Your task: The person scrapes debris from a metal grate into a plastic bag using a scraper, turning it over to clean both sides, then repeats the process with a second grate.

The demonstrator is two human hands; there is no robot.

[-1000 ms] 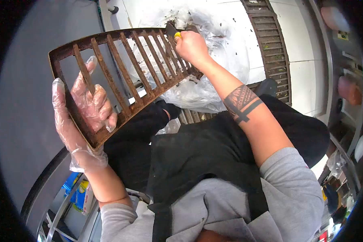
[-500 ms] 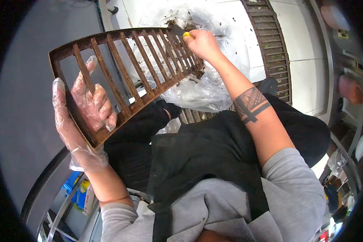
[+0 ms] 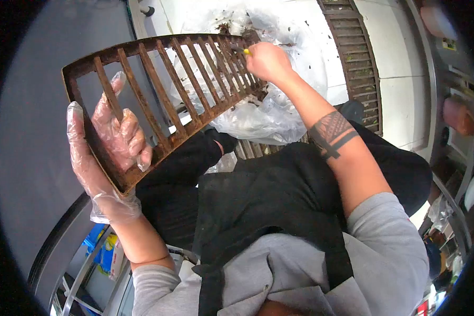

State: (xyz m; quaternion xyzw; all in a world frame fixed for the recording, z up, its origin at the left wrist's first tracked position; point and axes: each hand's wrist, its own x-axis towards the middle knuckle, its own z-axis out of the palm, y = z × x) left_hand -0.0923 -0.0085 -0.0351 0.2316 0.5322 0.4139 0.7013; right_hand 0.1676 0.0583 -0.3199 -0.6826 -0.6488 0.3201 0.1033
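A rusty metal drain grate (image 3: 180,108) slants across the view, its near end at the left and its far end over crumpled clear plastic sheeting (image 3: 289,113). My left hand (image 3: 122,138), in a clear plastic glove, grips the near end, with the thumb outside the end bar and the fingers through the gaps. My bare right hand (image 3: 268,60) is closed around the yellow handle of a scraper (image 3: 239,49). The scraper's dark blade lies against the bars near the far end. Dark flakes of debris (image 3: 260,95) are on the plastic beneath.
Another slatted grate (image 3: 353,58) is set in the white tiled floor (image 3: 400,79) at the right. A grey panel (image 3: 31,126) stands on the left, with a metal rail (image 3: 58,237) below it. A black apron (image 3: 263,195) covers my lap.
My right hand has moved slightly down and to the right with the scraper, and its blade has turned on the bars. The left hand and grate have barely shifted.
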